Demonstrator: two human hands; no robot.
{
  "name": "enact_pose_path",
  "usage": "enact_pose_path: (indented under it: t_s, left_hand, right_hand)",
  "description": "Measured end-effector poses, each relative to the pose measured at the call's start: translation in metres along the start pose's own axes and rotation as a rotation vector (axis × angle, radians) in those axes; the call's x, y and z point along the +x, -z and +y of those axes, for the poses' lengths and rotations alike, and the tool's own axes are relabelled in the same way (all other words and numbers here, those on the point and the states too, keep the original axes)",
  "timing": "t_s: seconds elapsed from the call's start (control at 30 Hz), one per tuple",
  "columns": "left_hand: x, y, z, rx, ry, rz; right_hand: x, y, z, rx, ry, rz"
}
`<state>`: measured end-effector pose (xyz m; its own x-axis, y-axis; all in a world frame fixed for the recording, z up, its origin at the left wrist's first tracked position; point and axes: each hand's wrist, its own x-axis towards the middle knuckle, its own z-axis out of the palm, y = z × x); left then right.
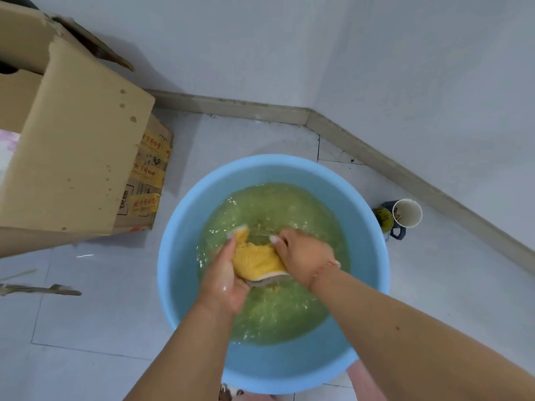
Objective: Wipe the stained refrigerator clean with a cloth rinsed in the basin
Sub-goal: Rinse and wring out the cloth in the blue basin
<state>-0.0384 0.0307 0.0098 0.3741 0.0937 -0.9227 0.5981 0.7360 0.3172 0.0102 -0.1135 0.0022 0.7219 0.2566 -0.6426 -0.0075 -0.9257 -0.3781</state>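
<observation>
Soft even indoor light, faint shadows, glints on rippling water (269,308), wide-angle bending at edges

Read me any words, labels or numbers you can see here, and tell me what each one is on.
Yellow tape strips on the lower cardboard box: red characters, too blurred to read.
Black printed marks on that box beside the tape: one large character, not legible.
Large cardboard box, blue basin, yellow cloth, cups: no text visible.
</observation>
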Motion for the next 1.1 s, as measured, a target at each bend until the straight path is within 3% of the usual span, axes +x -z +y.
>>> enact_pose_path:
  t_s: [0.03,0.1,0.17,0.23,0.27,0.33,0.4,0.43,0.5,0.53,0.6,0.73,0.87,0.97,1.1]
  left_hand:
    - [0.002,0.003,0.003,0.024,-0.054,0.060]
    - [0.009,0.018,0.002,0.284,-0.162,0.212]
    - [0.012,0.033,-0.002,0.864,-0.265,0.309]
    - [0.010,0.038,-0.011,1.336,-0.552,0.368]
    - [0.004,0.033,-0.014,1.467,-0.715,0.322]
    - [-0.002,0.026,-0.020,1.626,-0.904,0.058]
    - [-0.004,0.016,-0.019,1.574,-0.818,-0.242]
    - [-0.002,0.013,-0.019,1.470,-0.752,-0.285]
    - [-0.013,0.000,-0.011,1.266,-0.608,-0.219]
    - [-0.019,-0.007,-0.006,1.139,-0.549,-0.223]
    - [-0.033,-0.022,0.006,0.879,-0.478,-0.270]
    - [-0.056,-0.046,0.023,0.621,-0.419,-0.286]
    - [-0.078,-0.063,0.027,0.140,-0.267,-0.386]
    - [-0.103,-0.077,0.029,-0.121,-0.170,-0.413]
    - [-0.123,-0.075,0.032,0.112,-0.010,-0.300]
  right_hand:
    - [-0.002,-0.005,0.015,-0.017,-0.030,-0.054]
    - [-0.007,-0.020,0.036,-0.068,-0.136,-0.213]
    - [-0.011,-0.033,0.042,-0.170,-0.169,-0.307]
    - [-0.014,-0.029,0.032,-0.301,-0.120,-0.302]
    - [-0.016,-0.022,0.024,-0.374,-0.049,-0.293]
    - [-0.024,-0.002,0.003,-0.538,0.216,-0.255]
    - [-0.032,0.028,-0.017,-0.559,0.460,-0.154]
    - [-0.038,0.044,-0.025,-0.490,0.579,-0.080]
    - [-0.045,0.077,-0.029,-0.222,0.735,0.088]
    - [-0.047,0.093,-0.027,-0.036,0.714,0.075]
    - [-0.044,0.120,-0.017,0.322,0.467,-0.009]
    - [-0.029,0.112,0.021,0.999,0.036,-0.059]
    - [-0.055,0.071,0.014,1.600,-0.079,-0.292]
    - [-0.083,0.062,-0.018,1.774,-0.067,-0.406]
    - [-0.111,0.072,-0.046,1.530,-0.282,-0.413]
